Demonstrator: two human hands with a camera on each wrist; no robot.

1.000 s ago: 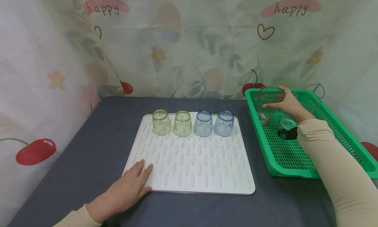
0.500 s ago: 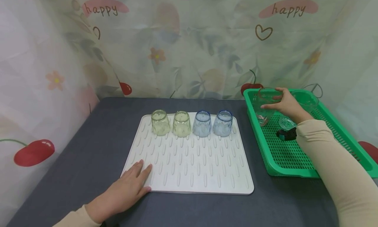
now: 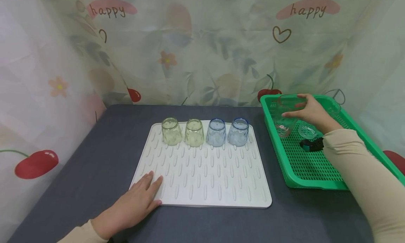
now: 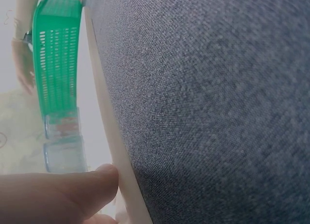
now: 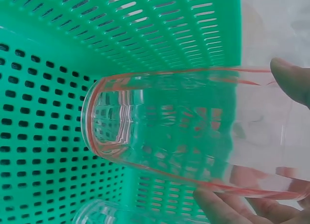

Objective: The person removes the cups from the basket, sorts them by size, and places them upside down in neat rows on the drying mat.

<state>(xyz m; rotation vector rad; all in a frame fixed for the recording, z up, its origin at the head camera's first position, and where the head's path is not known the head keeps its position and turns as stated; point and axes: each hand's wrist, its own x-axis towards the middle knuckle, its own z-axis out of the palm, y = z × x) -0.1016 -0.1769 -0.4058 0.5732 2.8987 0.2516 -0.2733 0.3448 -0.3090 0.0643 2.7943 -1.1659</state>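
My right hand [image 3: 313, 113] reaches into the green basket and grips a tall clear drinking glass [image 5: 160, 129] near its rim, thumb on one side and fingers on the other. The glass has a reddish tint along its edges and a patterned base, which is low in the basket near its left wall. A second clear glass [image 3: 307, 130] is beside it, partly behind my wrist. My left hand [image 3: 134, 204] rests with spread fingers on the front left corner of the white ridged mat [image 3: 205, 181]. In the left wrist view, the thumb [image 4: 94, 187] lies at the mat's edge.
Two greenish glasses [image 3: 194, 133] and two blue glasses [image 3: 216, 133] stand upside down in a row along the mat's back. The green basket [image 3: 280, 155] stands right of the mat on the dark cloth [image 3: 104, 158]. A patterned curtain [image 3: 205, 60] hangs behind.
My right hand and the glass it holds have shifted slightly to the right. The left hand stays on the mat's corner.
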